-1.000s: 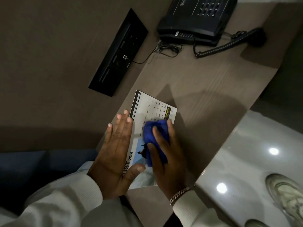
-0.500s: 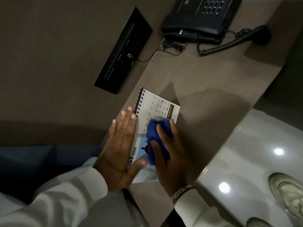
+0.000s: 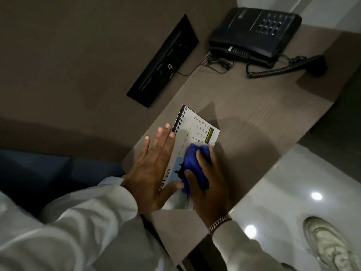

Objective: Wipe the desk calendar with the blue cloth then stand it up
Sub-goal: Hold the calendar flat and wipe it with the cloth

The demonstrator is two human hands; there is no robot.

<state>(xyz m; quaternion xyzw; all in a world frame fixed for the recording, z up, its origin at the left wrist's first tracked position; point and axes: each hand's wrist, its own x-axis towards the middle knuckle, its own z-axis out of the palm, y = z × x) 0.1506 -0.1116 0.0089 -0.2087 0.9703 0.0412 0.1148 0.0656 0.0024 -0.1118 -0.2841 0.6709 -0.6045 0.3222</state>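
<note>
Left hand (image 3: 154, 169) was flat, fingers spread, pressing down on the spiral-bound edge of the desk calendar (image 3: 197, 130). Right hand (image 3: 207, 180) was curled around the bunched blue cloth (image 3: 192, 163), gripping it and pressing it onto the calendar page, just below the date grid. Calendar lay flat on the counter (image 3: 254, 118), not stood up, spiral binding toward the wall side. Black phone (image 3: 254, 34) sat at the far end of the counter, well apart, coiled cord (image 3: 277, 70) trailing beside it. White sleeves on both arms, chain bracelet (image 3: 219, 223) on right wrist.
</note>
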